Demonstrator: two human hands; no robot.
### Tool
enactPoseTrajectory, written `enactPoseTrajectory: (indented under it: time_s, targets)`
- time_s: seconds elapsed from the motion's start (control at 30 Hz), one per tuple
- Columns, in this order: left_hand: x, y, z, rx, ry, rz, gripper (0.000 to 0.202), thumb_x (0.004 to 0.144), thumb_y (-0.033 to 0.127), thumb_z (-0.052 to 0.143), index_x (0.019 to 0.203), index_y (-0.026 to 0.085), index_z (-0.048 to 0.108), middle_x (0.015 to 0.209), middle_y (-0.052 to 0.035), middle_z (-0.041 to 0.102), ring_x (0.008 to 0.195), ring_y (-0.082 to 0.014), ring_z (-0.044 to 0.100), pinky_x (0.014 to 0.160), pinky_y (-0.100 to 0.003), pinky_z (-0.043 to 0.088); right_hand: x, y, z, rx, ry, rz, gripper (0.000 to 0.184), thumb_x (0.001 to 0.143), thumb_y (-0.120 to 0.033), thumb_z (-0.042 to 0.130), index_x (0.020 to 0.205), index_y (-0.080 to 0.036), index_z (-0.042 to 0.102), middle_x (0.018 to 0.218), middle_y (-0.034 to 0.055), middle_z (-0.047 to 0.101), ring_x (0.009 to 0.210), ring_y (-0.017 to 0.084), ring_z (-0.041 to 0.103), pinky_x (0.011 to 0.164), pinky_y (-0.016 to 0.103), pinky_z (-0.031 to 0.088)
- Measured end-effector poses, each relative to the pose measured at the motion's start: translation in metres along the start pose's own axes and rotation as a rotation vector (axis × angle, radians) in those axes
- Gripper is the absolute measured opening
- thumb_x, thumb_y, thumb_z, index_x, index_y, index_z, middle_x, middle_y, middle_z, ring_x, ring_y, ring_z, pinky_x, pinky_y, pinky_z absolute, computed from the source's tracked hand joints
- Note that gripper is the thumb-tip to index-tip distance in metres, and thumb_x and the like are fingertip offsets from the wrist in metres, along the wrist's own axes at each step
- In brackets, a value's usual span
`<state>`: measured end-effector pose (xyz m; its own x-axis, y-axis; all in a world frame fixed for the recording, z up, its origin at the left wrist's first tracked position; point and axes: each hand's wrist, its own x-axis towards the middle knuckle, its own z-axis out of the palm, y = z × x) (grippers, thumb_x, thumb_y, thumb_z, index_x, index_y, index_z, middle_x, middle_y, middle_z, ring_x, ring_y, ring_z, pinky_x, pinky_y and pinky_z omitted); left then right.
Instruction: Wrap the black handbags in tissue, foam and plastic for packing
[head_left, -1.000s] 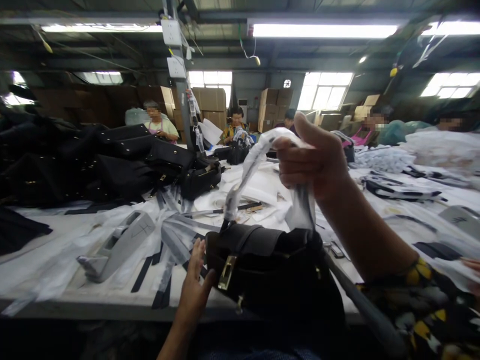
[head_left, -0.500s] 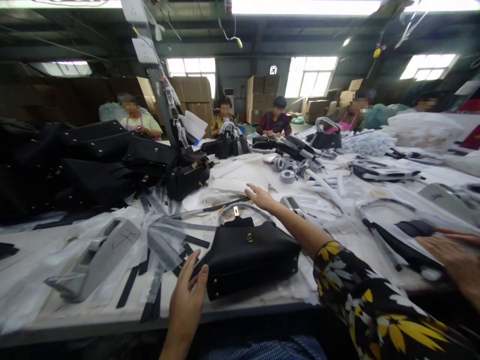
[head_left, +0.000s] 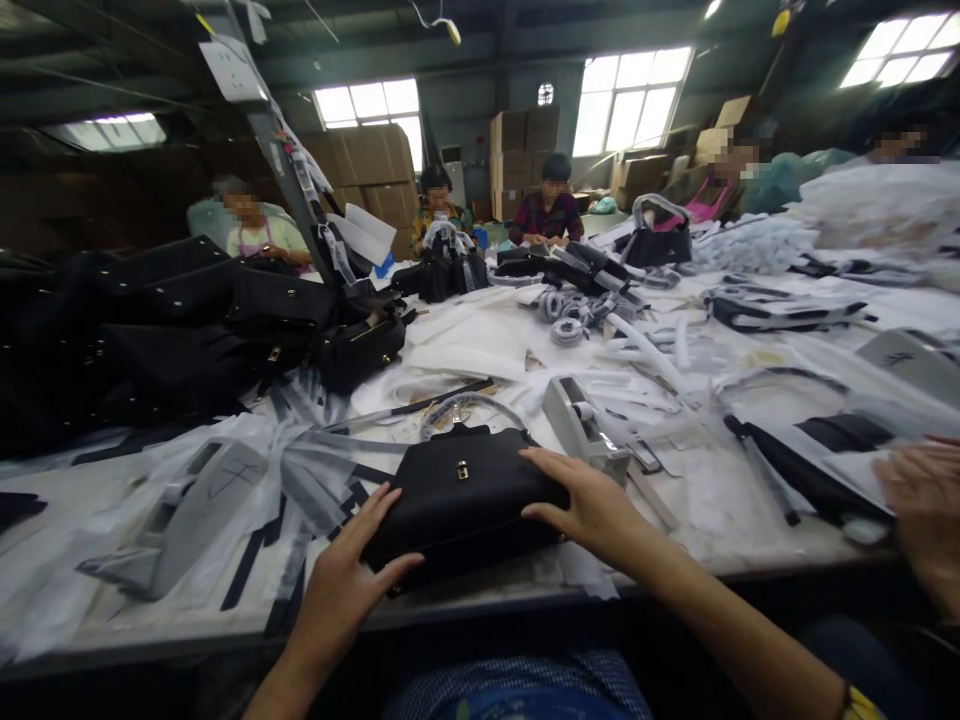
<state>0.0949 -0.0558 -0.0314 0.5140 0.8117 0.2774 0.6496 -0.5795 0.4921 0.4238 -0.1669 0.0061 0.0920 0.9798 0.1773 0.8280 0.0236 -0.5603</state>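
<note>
A small black handbag (head_left: 457, 495) with a gold clasp lies flat near the table's front edge, its plastic-wrapped handle (head_left: 469, 408) arching behind it. My left hand (head_left: 345, 585) grips the bag's lower left corner, thumb underneath and fingers on top. My right hand (head_left: 589, 500) rests on the bag's right end, fingers curled over its top edge. Both hands hold the bag between them.
Black handbags (head_left: 172, 330) are stacked at the left. Grey plastic-wrapped pieces (head_left: 187, 500) and black straps lie beside my left hand. A grey tape dispenser (head_left: 581, 425) stands right of the bag. Another person's hand (head_left: 926, 500) rests at the right edge. Several workers sit at the far side.
My right hand has pulled back from reaching over the table and come down on the bag's right end. My left hand has closed on its left corner. The bag now lies flat.
</note>
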Motion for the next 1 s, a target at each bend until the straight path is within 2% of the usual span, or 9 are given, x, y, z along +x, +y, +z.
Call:
enactPoseTrajectory:
  time_s: [0.1, 0.2, 0.27, 0.37, 0.47, 0.57, 0.7, 0.87, 1.0]
  targets:
    - [-0.001, 0.003, -0.006, 0.146, -0.047, 0.048, 0.074, 0.081, 0.049, 0.071, 0.147, 0.035, 0.04, 0.152, -0.0053, 0.045, 0.135, -0.0285, 0.048, 0.11, -0.045, 0.043, 0.001, -0.012, -0.001, -0.115, -0.027, -0.074, 0.065, 0.083, -0.042, 0.074, 0.142, -0.027, 0.053, 0.146, 0.0111, 0.052, 0.133, 0.034, 0.049, 0.111, 0.053, 0.04]
    - [0.007, 0.016, -0.004, 0.348, -0.08, 0.214, 0.088, 0.076, 0.045, 0.078, 0.151, 0.034, 0.033, 0.158, -0.0107, 0.036, 0.143, -0.0353, 0.035, 0.112, -0.056, 0.036, 0.006, -0.019, 0.005, -0.263, -0.127, -0.25, 0.083, 0.078, -0.049, 0.078, 0.149, -0.023, 0.044, 0.155, 0.0141, 0.039, 0.144, 0.038, 0.032, 0.118, 0.061, 0.02]
    - [0.016, 0.025, 0.001, 0.433, -0.097, 0.337, 0.097, 0.072, 0.043, 0.082, 0.152, 0.033, 0.03, 0.159, -0.0125, 0.031, 0.147, -0.0372, 0.026, 0.114, -0.061, 0.03, 0.011, -0.019, 0.011, -0.31, -0.185, -0.344, 0.095, 0.075, -0.053, 0.079, 0.153, -0.022, 0.035, 0.159, 0.0149, 0.031, 0.146, 0.038, 0.025, 0.119, 0.06, 0.014]
    - [0.024, 0.028, 0.01, 0.445, -0.153, 0.448, 0.097, 0.071, 0.042, 0.082, 0.153, 0.031, 0.03, 0.158, -0.0134, 0.033, 0.146, -0.0337, 0.029, 0.114, -0.056, 0.033, 0.014, -0.015, 0.021, -0.338, -0.204, -0.379, 0.099, 0.075, -0.05, 0.079, 0.156, -0.025, 0.028, 0.159, 0.0143, 0.031, 0.146, 0.038, 0.027, 0.118, 0.058, 0.02]
    - [0.02, 0.018, 0.025, 0.432, -0.191, 0.512, 0.073, 0.085, 0.029, 0.069, 0.15, 0.031, 0.036, 0.153, -0.011, 0.043, 0.141, -0.0282, 0.04, 0.114, -0.05, 0.037, 0.008, -0.01, 0.035, -0.359, -0.197, -0.409, 0.088, 0.081, -0.034, 0.077, 0.155, -0.032, 0.03, 0.155, 0.009, 0.04, 0.143, 0.035, 0.033, 0.115, 0.056, 0.027]
    - [0.008, 0.006, 0.042, 0.445, -0.192, 0.508, 0.065, 0.089, 0.007, 0.05, 0.149, 0.032, 0.039, 0.152, -0.01, 0.044, 0.14, -0.0264, 0.042, 0.113, -0.049, 0.039, 0.0, -0.007, 0.05, -0.386, -0.182, -0.434, 0.071, 0.087, -0.021, 0.068, 0.151, -0.033, 0.038, 0.148, 0.0058, 0.051, 0.138, 0.034, 0.043, 0.112, 0.055, 0.033]
    - [0.004, 0.005, 0.048, 0.451, -0.219, 0.459, 0.068, 0.086, -0.001, 0.041, 0.146, 0.029, 0.044, 0.15, -0.0111, 0.046, 0.137, -0.0286, 0.045, 0.109, -0.051, 0.043, 0.002, -0.004, 0.054, -0.386, -0.171, -0.455, 0.056, 0.094, -0.018, 0.056, 0.147, -0.031, 0.045, 0.143, 0.0065, 0.056, 0.131, 0.031, 0.051, 0.108, 0.051, 0.038]
    - [0.022, 0.02, 0.023, 0.406, -0.288, 0.441, 0.064, 0.085, 0.009, 0.055, 0.144, 0.032, 0.047, 0.144, -0.0072, 0.055, 0.128, -0.0258, 0.056, 0.103, -0.044, 0.049, 0.023, 0.0, 0.025, -0.333, -0.366, -0.461, 0.081, 0.08, -0.048, 0.074, 0.15, -0.024, 0.041, 0.147, 0.0126, 0.051, 0.133, 0.033, 0.048, 0.111, 0.048, 0.035]
    - [0.035, 0.037, 0.01, 0.377, -0.338, 0.431, 0.076, 0.078, 0.041, 0.074, 0.147, 0.031, 0.043, 0.146, -0.0124, 0.052, 0.131, -0.0375, 0.051, 0.104, -0.056, 0.044, 0.033, 0.004, 0.017, -0.38, -0.412, -0.43, 0.093, 0.075, -0.055, 0.076, 0.153, -0.023, 0.037, 0.153, 0.0153, 0.041, 0.138, 0.04, 0.041, 0.112, 0.057, 0.028]
